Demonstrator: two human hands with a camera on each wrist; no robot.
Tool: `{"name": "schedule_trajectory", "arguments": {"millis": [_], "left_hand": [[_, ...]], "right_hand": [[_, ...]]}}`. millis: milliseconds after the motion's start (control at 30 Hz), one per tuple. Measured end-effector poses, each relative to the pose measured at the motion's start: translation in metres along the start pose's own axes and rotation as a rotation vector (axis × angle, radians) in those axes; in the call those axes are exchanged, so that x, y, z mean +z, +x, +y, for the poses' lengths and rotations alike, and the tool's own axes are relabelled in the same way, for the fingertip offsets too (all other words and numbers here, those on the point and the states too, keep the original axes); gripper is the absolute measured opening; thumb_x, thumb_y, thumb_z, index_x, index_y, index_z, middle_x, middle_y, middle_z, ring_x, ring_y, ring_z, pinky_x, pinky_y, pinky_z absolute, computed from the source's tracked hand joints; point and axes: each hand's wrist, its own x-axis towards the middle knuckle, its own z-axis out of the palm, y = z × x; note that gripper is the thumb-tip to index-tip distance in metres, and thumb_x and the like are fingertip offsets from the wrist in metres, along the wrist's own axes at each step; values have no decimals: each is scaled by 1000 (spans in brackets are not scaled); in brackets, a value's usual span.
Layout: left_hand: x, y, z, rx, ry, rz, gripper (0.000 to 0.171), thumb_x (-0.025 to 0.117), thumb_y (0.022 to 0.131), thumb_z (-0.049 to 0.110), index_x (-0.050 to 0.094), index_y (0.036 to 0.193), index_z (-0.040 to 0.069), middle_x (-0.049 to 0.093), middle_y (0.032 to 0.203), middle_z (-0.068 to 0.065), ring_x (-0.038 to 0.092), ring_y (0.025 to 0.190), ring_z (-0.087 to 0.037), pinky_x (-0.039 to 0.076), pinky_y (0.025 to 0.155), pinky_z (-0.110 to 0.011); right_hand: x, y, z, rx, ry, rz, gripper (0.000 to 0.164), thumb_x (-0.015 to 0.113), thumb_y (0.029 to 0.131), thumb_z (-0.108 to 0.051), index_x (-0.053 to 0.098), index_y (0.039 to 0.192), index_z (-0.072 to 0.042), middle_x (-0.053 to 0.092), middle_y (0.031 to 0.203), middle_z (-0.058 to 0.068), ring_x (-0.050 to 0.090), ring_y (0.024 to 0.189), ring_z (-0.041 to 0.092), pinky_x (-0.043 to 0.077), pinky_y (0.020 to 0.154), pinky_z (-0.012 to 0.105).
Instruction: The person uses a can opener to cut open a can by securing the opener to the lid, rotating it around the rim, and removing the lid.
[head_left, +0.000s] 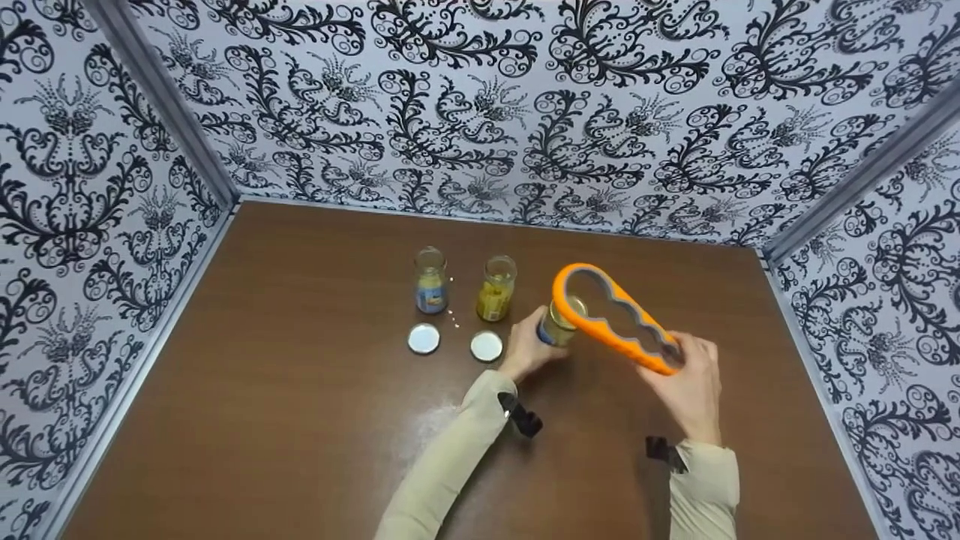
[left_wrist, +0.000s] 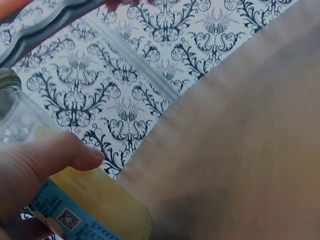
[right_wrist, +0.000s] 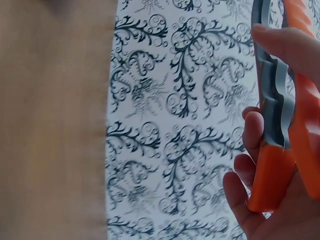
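Note:
My left hand (head_left: 527, 349) grips a glass jar (head_left: 555, 331) with pale yellow contents and a blue label. In the left wrist view the thumb (left_wrist: 65, 152) lies across the jar, whose metal lid (left_wrist: 7, 79) is on. My right hand (head_left: 691, 382) holds one end of an orange and grey jar opener (head_left: 609, 339), a long loop with a scalloped inner edge. Its wide end is over the jar's top in the head view; whether they touch I cannot tell. Thumb and fingers curl round the opener's narrow end (right_wrist: 272, 182) in the right wrist view.
Left of the hands stand two lidless glass jars, one with a blue label (head_left: 431, 294), the other with yellow-green contents (head_left: 493, 300). Two white lids (head_left: 424, 339) lie in front of them. Small white bits (head_left: 453, 316) dot the brown table (head_left: 300, 390). Patterned walls (head_left: 480, 112) enclose it.

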Motion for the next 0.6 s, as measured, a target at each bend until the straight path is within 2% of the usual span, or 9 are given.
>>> {"name": "schedule_trajectory", "arguments": {"millis": [200, 400, 600], "left_hand": [[-1, -19, 4, -23, 10, -18, 60, 89, 62, 8, 62, 116, 10, 68, 105, -4, 63, 96, -21, 49, 85, -34], [-3, -32, 9, -31, 55, -8, 62, 90, 61, 11, 63, 116, 4, 69, 104, -10, 64, 96, -25, 50, 85, -34], [-6, -33, 7, 15, -25, 35, 65, 89, 58, 4, 62, 118, -2, 67, 109, -14, 62, 102, -27, 47, 91, -34]], "right_hand": [[-1, 12, -14, -95, -42, -71, 52, 88, 58, -8, 65, 103, 2, 61, 95, 16, 48, 99, 31, 41, 73, 48], [6, 19, -24, -183, -81, -151, 52, 87, 55, -9, 66, 101, 0, 63, 95, 15, 49, 99, 31, 43, 71, 50], [19, 20, -30, -222, -122, -204, 53, 88, 56, -13, 66, 103, -1, 61, 98, 15, 50, 100, 33, 46, 71, 53]]}}
